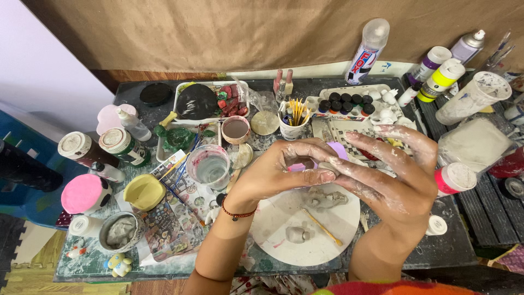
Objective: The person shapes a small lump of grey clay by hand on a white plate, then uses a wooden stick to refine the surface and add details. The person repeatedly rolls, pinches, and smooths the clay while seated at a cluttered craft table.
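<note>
Clay-smeared hands (338,175) — grey clay lump (329,167)

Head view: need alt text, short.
Two clay-smeared hands, left hand and right hand, pinch a small grey clay lump above a round white board with clay bits and a wooden stick, amid paint pots and jars.
</note>
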